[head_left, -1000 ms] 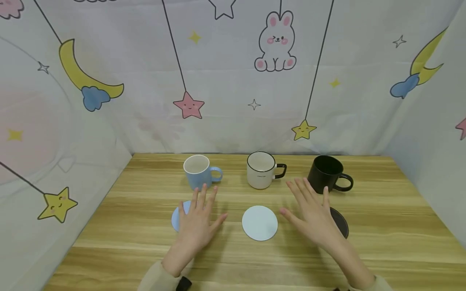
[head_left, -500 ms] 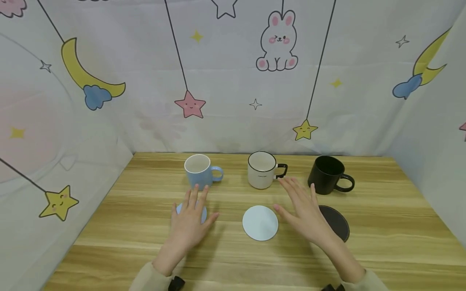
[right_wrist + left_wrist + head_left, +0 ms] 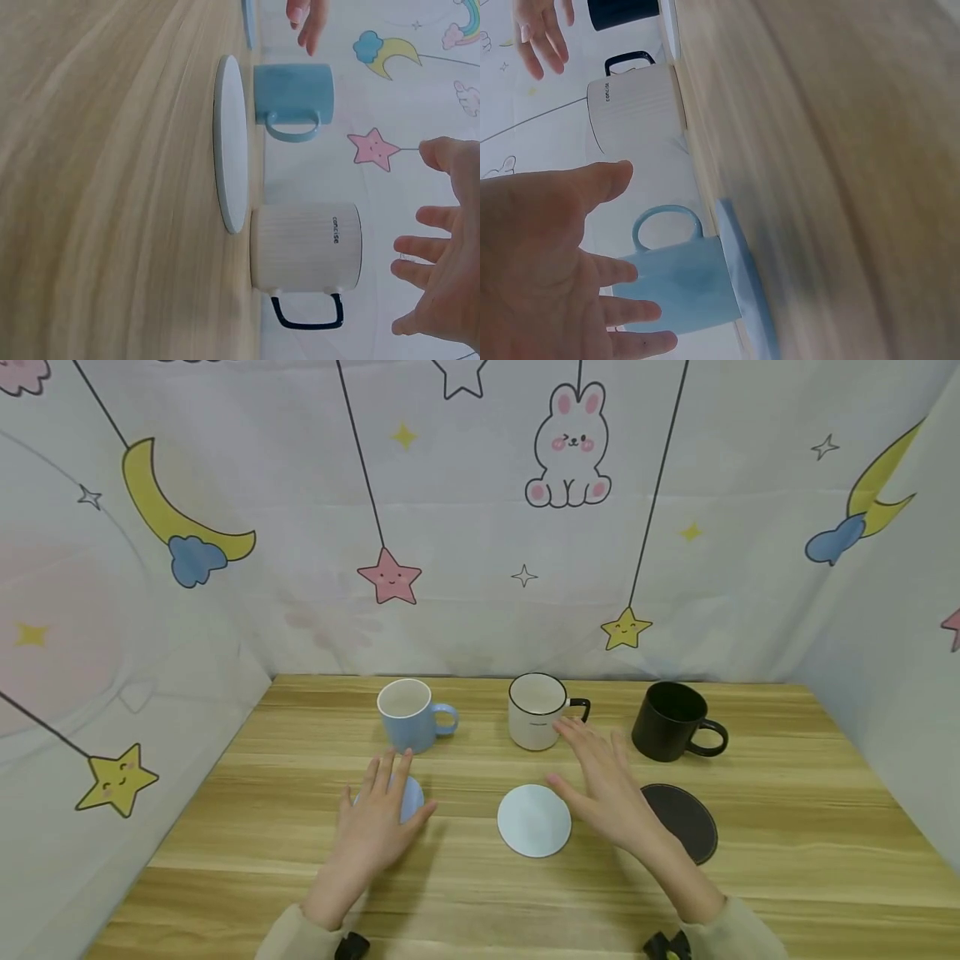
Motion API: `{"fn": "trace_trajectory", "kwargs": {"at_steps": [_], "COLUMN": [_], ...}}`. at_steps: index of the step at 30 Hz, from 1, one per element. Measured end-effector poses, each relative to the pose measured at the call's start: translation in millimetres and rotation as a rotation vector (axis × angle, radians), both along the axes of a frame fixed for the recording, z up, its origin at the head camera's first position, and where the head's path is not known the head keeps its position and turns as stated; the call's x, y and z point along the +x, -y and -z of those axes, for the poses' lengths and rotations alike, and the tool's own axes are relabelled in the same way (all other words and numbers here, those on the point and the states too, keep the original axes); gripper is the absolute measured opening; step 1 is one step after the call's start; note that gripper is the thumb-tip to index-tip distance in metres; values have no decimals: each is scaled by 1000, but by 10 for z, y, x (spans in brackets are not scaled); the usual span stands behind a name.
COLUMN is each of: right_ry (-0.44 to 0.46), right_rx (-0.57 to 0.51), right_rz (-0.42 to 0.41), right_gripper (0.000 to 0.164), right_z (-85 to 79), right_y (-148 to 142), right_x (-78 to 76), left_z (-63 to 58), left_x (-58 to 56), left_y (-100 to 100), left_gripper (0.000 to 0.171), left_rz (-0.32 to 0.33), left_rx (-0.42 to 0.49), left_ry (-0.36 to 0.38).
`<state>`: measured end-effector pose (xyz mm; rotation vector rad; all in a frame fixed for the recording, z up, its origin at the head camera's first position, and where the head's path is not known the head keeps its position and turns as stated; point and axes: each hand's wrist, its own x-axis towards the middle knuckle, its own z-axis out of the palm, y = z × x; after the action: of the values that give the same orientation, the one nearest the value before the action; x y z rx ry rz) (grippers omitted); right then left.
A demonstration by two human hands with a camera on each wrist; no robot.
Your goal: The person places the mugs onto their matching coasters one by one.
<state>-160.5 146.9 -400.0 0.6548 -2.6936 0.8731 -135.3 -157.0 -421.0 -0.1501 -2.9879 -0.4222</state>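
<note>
Three mugs stand in a row at the back of the table: a blue mug (image 3: 408, 718) on the left, a white mug (image 3: 531, 727) with a black rim and handle in the middle, and a black mug (image 3: 663, 727) on the right. Before them lie a blue coaster (image 3: 412, 797), a white coaster (image 3: 534, 822) and a black coaster (image 3: 686, 822). My left hand (image 3: 372, 827) hovers over the blue coaster with fingers spread, partly covering it. Between the white and black coasters my right hand (image 3: 611, 793) is held in the air, its fingertips overlapping the white mug in the head view. Both hands hold nothing.
The wooden table (image 3: 480, 902) ends at the back against a white cloth (image 3: 465, 635) printed with stars, moons and a rabbit. Cloth also hangs along the left and right sides. A black strap piece (image 3: 352, 946) shows at the left cuff.
Both hands have drifted left. The right hand has come off the black coaster's line of sight toward the white mug, leaving more of that coaster visible. The mugs and coasters stay put.
</note>
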Motion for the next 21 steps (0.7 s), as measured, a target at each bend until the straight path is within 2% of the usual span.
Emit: {"fn": "trace_trajectory", "kwargs": {"at_steps": [12, 21], "right_ry": [-49, -117], "right_rx": [8, 27], "right_rz": [-37, -85], "right_gripper": [62, 57], "right_z": [-15, -13], "right_y": [142, 194], "right_x": [-105, -172], "left_z": [-35, -5], "left_x": [-10, -10], "left_y": [78, 163], "left_gripper": [78, 79], "left_rz": [-6, -9], "left_rx": [-4, -11], "left_ry": [83, 94]}}
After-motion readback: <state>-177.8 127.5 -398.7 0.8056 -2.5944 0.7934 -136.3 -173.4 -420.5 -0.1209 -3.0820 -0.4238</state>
